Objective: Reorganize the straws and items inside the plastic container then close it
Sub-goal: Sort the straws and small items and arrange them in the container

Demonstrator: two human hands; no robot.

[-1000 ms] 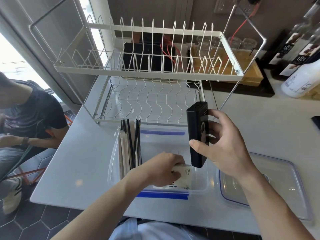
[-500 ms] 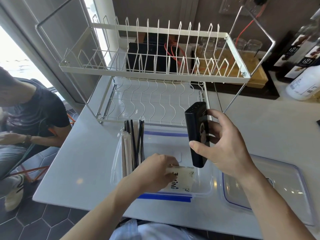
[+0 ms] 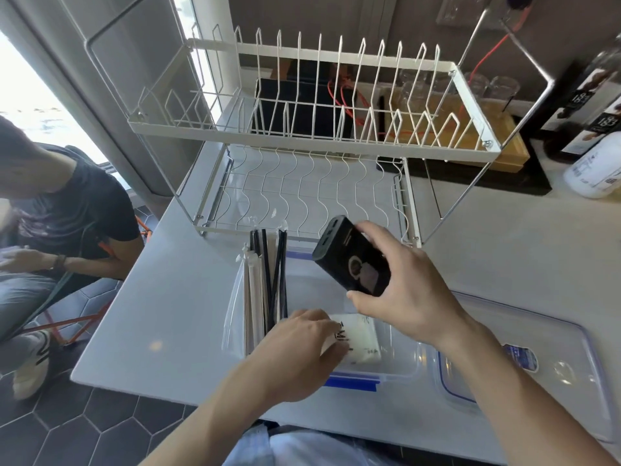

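A clear plastic container (image 3: 400,368) with blue clips stands open on the white counter in front of me. Black and paper-wrapped straws (image 3: 268,284) lie along its left side, their ends sticking out over the far rim. My left hand (image 3: 299,351) is inside the container, gripping a flat white packet (image 3: 361,341) with black print. My right hand (image 3: 406,294) holds a black power bank (image 3: 353,260) tilted above the container. The clear lid (image 3: 551,371) lies flat to the right of the container.
A white two-tier wire dish rack (image 3: 302,136) stands just behind the container. Bottles (image 3: 594,129) and a wooden tray with glasses (image 3: 497,136) sit at the back right. A seated person (image 3: 57,210) is at the left, beyond the counter edge.
My right hand has tipped the power bank from upright to a slant and brought it lower over the container. My left hand keeps hold of the white packet inside.
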